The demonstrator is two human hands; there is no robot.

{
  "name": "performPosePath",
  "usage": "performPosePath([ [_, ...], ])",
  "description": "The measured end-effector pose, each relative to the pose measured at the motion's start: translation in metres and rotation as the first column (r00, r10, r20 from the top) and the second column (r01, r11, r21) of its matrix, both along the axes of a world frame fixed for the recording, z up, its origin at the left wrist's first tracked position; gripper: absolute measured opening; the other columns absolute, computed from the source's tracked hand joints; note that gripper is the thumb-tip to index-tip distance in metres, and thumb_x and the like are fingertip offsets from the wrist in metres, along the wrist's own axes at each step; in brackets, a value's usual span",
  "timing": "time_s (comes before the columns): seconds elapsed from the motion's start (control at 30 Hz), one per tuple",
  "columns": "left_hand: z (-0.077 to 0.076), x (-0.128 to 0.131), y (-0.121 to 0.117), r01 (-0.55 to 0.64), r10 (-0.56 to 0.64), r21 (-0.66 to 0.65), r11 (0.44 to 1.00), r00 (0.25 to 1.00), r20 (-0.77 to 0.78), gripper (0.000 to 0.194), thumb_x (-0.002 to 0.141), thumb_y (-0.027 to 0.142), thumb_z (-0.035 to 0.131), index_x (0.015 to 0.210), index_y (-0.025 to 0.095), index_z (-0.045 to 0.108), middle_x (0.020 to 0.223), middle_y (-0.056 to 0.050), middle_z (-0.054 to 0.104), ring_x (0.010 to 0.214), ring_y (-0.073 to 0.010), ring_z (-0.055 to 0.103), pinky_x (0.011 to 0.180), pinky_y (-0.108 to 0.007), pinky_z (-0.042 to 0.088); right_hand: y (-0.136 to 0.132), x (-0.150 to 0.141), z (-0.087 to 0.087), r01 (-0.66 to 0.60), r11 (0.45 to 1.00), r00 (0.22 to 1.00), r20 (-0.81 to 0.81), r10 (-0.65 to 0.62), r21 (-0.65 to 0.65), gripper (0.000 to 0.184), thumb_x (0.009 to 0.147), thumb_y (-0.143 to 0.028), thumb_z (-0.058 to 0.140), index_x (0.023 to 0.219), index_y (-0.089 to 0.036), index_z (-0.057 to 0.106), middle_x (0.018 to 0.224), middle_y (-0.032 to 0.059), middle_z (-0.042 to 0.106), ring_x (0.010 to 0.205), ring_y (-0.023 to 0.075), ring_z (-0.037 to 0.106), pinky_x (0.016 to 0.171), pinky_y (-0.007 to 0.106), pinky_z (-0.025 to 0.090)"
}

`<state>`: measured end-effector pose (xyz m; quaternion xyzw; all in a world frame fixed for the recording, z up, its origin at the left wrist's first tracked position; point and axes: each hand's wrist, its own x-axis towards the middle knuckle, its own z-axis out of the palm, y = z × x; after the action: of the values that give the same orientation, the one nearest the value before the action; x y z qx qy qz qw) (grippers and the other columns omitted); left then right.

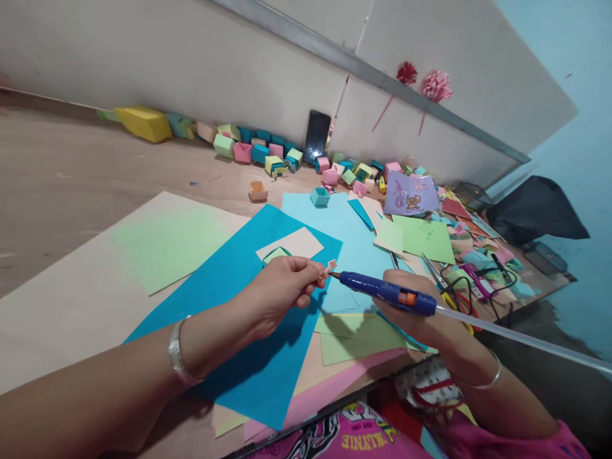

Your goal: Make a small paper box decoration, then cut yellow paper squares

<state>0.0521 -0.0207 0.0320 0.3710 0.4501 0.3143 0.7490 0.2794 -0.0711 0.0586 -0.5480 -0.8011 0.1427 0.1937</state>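
My left hand (282, 292) pinches a small folded piece of peach paper (331, 266) between thumb and fingers. My right hand (406, 312) is wrapped round a blue glue gun (382, 290), with a clear glue stick (507, 335) coming out of its back end. The gun's nozzle points left and meets or nearly meets the peach piece; I cannot tell whether they touch. Under my left hand lies a blue paper sheet (258, 255), with a pale paper strip (306, 242) and a light green paper box (277, 254) on it, the box partly hidden by the hand.
Several small paper boxes (261, 153) line the wall beside a phone (317, 135). A peach box (258, 190) and a teal box (320, 197) stand nearer. Scissors (434, 273), black cables (500, 306) and paper scraps crowd the right. Loose sheets cover the table's left.
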Motion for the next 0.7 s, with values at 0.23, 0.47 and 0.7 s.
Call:
performPosePath([
  [0.23, 0.0035, -0.0002, -0.0028, 0.030, -0.026, 0.080, 0.996, 0.998, -0.060, 0.022, 0.078, 0.027, 0.066, 0.061, 0.014, 0.061, 0.062, 0.001, 0.051, 0.046, -0.0038, 0.033, 0.039, -0.020, 0.020, 0.0011, -0.0005, 0.0048, -0.024, 1.000, 0.998, 0.065, 0.022, 0.020, 0.029, 0.081, -0.020, 0.051, 0.056, -0.021, 0.037, 0.055, -0.0028, 0.042, 0.051, 0.0107, 0.041, 0.050, 0.024, 0.029],
  [0.47, 0.0016, 0.0002, -0.0017, 0.024, -0.024, 0.005, 1.000, 1.000, -0.005, 0.022, 0.077, 0.027, 0.067, 0.063, 0.012, 0.062, 0.065, -0.001, 0.052, 0.048, -0.0037, 0.034, 0.039, -0.019, 0.020, -0.0001, 0.0020, 0.0038, -0.051, 0.998, 0.997, 0.061, 0.049, 0.035, 0.027, 0.079, -0.017, 0.051, 0.057, -0.021, 0.036, 0.056, -0.0032, 0.041, 0.052, 0.0107, 0.042, 0.051, 0.024, 0.030],
  [0.7, 0.0001, 0.0001, -0.0011, 0.042, -0.041, -0.035, 0.998, 0.998, 0.040, 0.022, 0.076, 0.027, 0.068, 0.060, 0.012, 0.061, 0.062, 0.000, 0.051, 0.047, -0.0034, 0.030, 0.038, -0.018, 0.017, 0.0020, 0.0023, 0.0088, -0.065, 0.998, 0.989, 0.136, 0.063, 0.014, 0.027, 0.079, -0.017, 0.050, 0.056, -0.022, 0.037, 0.056, -0.0022, 0.042, 0.052, 0.0113, 0.041, 0.050, 0.026, 0.028],
])
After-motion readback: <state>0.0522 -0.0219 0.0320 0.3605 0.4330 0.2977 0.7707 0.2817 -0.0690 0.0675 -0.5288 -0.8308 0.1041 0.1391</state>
